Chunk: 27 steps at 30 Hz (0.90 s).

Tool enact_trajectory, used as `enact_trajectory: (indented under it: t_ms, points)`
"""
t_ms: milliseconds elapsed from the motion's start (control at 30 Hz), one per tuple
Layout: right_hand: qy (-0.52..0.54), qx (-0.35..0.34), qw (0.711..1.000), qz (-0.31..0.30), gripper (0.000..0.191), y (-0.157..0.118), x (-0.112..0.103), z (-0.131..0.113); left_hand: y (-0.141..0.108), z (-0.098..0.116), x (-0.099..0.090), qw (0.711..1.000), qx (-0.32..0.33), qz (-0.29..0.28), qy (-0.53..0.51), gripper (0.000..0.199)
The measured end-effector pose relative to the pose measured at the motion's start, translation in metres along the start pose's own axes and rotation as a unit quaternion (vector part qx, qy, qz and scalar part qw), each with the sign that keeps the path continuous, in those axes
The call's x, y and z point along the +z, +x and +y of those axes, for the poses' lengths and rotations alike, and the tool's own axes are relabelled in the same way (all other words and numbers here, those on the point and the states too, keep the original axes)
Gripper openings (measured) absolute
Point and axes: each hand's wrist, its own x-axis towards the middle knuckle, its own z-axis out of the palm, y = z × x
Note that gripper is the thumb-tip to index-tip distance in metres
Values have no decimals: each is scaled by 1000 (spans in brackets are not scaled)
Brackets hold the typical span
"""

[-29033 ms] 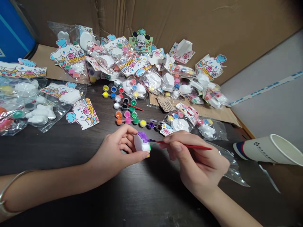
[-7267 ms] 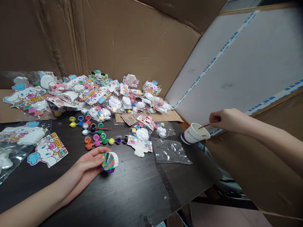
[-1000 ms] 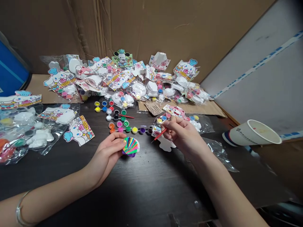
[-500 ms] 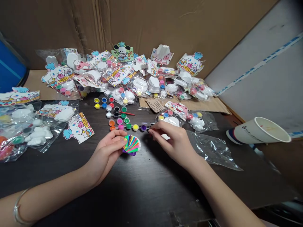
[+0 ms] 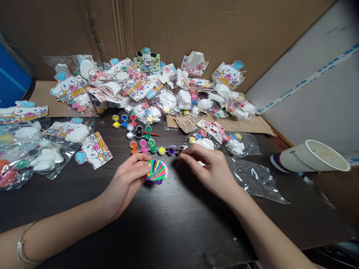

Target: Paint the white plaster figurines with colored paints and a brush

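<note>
- Purple paint covers the base of our striped shell [image 5: 157,172], which we hold between the thumb and fingers of our left hand [image 5: 125,183]; white shows along its right edge.
- Our right hand [image 5: 211,166] has moved to the end of the front paints, where a second ago it held a brush in the air. Its fingertips are pinched narrow, but we cannot tell what they hold. We judge that attention has passed from shell to paint.
- Clear plastic bag [image 5: 255,179]: we make out only folds and glare.
- Paper cup [image 5: 297,158]: a brownish streak marks its inner wall; its contents are unclear.
- Front pots [image 5: 162,152]: orange, pink, green, yellow, purple, one dark.
- Back pots [image 5: 124,124]: yellow, blue, red, white, black, green; a red brush [image 5: 155,134] lies across them.
- Heaped packets [image 5: 167,100] contain white figures and paints.
</note>
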Motion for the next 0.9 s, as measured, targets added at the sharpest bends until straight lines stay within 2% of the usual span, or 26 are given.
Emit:
enact_trajectory:
  t_ms: [100,233,267,333,400,467,567,767,833,900]
  points:
    - [33,21,998,46,16,0,0,-1,1,0,0,1000,0,1,2,15]
    - [15,24,999,-22,17,1,-3,-3,0,-1,-1,1000,0,-4,1,16]
    - [34,35,999,-5,16,1,-5,-4,0,-1,-1,1000,0,-5,1,16]
    - [120,66,987,86,14,3,-10,-4,-1,-1,-1,1000,0,-4,1,17]
    - [221,96,956,167,14,5,-16,-3,-1,-1,-1,1000,0,-4,4,18]
    - [296,123,927,195,18,8,-20,0,-1,0,0,1000,-1,-4,7,19]
    - [355,185,900,169,22,12,-21,3,0,1,1,1000,-3,-3,9,21]
    - [443,301,843,47,37,14,-17,-3,-2,2,2,1000,0,-10,12,23]
    - [456,321,830,21,37,13,-16,-7,-1,1,1,1000,1,-13,11,24]
    - [457,322,829,0,33,12,-15,-9,-1,0,0,1000,3,-17,10,26]
